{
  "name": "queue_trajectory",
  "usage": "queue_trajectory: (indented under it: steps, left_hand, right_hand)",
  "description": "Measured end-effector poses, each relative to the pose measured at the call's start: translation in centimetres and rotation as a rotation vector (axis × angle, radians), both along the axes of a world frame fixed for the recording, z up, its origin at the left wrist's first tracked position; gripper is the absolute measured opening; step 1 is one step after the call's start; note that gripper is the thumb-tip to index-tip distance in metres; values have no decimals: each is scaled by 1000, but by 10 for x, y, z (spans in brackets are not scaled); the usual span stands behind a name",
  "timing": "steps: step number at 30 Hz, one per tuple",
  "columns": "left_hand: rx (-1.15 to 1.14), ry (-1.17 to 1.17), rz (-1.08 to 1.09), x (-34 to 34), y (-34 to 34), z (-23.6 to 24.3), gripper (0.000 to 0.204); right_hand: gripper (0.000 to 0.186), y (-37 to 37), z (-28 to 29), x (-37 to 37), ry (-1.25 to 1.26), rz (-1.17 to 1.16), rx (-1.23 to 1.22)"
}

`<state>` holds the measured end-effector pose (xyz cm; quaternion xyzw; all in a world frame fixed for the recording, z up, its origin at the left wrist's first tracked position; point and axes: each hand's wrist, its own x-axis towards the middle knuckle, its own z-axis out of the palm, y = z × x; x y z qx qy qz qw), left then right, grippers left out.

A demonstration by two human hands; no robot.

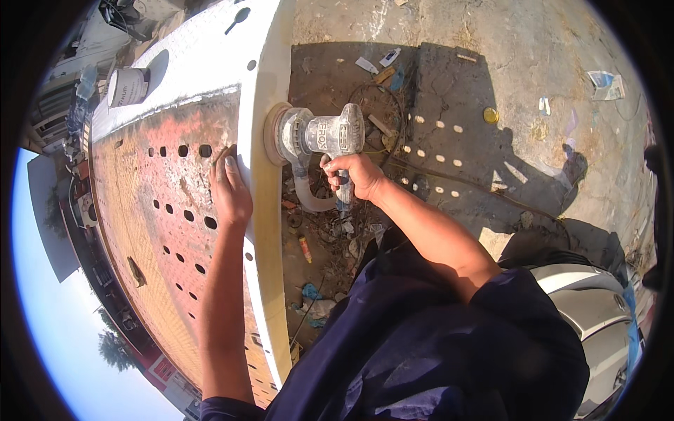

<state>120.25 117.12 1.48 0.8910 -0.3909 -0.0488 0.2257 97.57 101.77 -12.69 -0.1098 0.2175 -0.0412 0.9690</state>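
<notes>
My right hand (pixel 357 175) is wrapped round the handle of a dusty grey electric sander (pixel 330 135). The sander's round pad (pixel 274 133) sits against the cream-coloured side face (pixel 269 231) of a large panel with rows of holes. Close to that edge, my left hand (pixel 230 195) lies on the panel's worn reddish surface (pixel 182 168), fingers stretched out with nothing held. White covers the panel's far part and its border strip. A curved grey hose (pixel 312 200) hangs below the sander's head.
A white tub (pixel 128 87) stands on the panel's far left. Cables (pixel 456 184) run over the dusty ground to my right, among paper scraps and a yellow lid (pixel 491 115). A red-and-yellow tube (pixel 305 249) lies below the panel edge. Behind my right side is a white vehicle part (pixel 590 298).
</notes>
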Motion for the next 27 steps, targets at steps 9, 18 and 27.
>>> queue_trajectory:
  steps: [9,18,27]
  left_hand:
    - [-17,-9,-17,3,5,-5,41]
    - [-6,-19,-25,-1,-3,-1,41]
    - [-7,4,-16,2,4,-3,46]
  right_hand:
    - [21,60,-6,-29,70,25,-4]
    - [16,11,-7,-6,27,23,21]
    - [20,52,-47,-25,-16,138,262]
